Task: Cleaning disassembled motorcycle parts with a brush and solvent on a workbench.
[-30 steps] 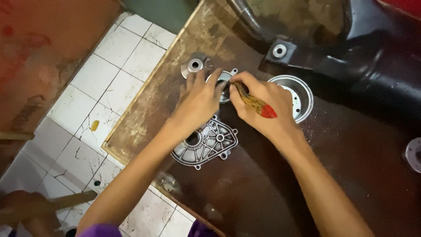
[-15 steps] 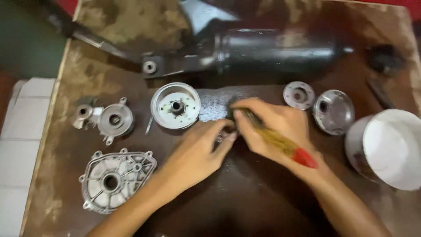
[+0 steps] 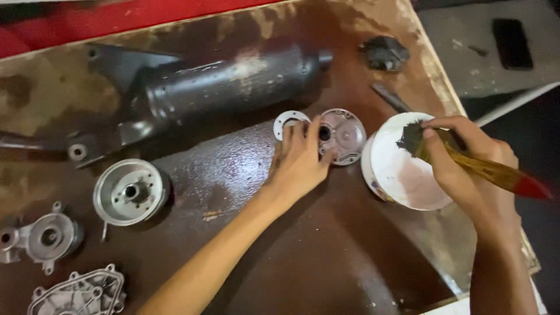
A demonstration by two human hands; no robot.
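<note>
My left hand (image 3: 298,162) lies flat on the dark wet table, fingers spread, its fingertips touching a round metal cover (image 3: 344,135) and a small flat metal ring plate (image 3: 289,121) beside it. My right hand (image 3: 469,157) grips a paint brush (image 3: 466,160) with a wooden handle and a red end. The brush's dirty bristles sit over the rim of a white bowl (image 3: 402,169) at the table's right side.
A long black exhaust muffler (image 3: 221,81) lies across the back of the table. A metal drum (image 3: 129,192), a small housing (image 3: 44,236) and a ribbed cover (image 3: 79,291) sit at the left. A dark lump (image 3: 384,52) and a black phone (image 3: 512,42) lie at the far right.
The view swung right along the table. My right hand carried the brush from the table middle to the white bowl. My left hand moved right onto the round metal cover.
</note>
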